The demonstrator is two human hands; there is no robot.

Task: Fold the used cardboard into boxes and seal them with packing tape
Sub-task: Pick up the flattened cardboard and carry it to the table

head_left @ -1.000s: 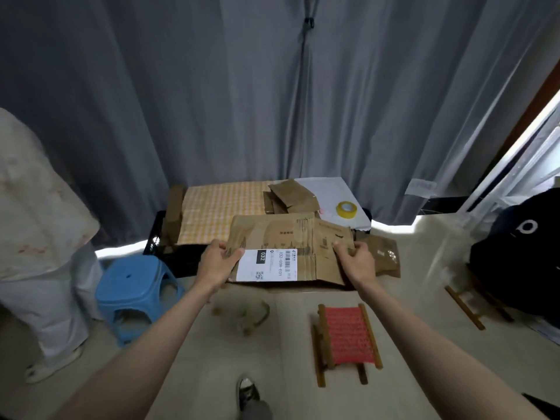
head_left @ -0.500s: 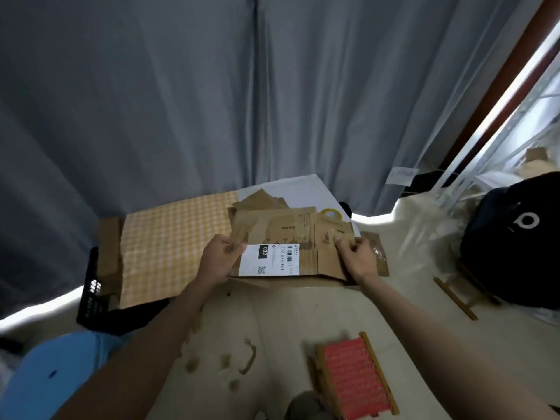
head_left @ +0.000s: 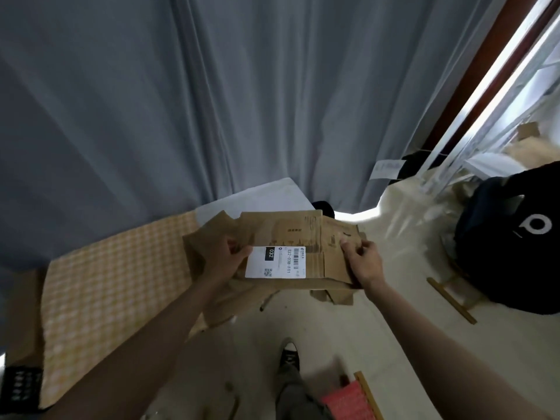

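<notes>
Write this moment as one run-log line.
stage: folding not begun | left hand: grips flattened cardboard | right hand: grips cardboard's right end | tape: not visible

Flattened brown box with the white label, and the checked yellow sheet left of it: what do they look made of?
The flattened brown box looks like matte, worn cardboard: creased panels, printed marks, and a white paper shipping label stuck on. Left hand and right hand grip its ends. The checked yellow sheet could be cloth or printed paper; too blurred to tell.
</notes>
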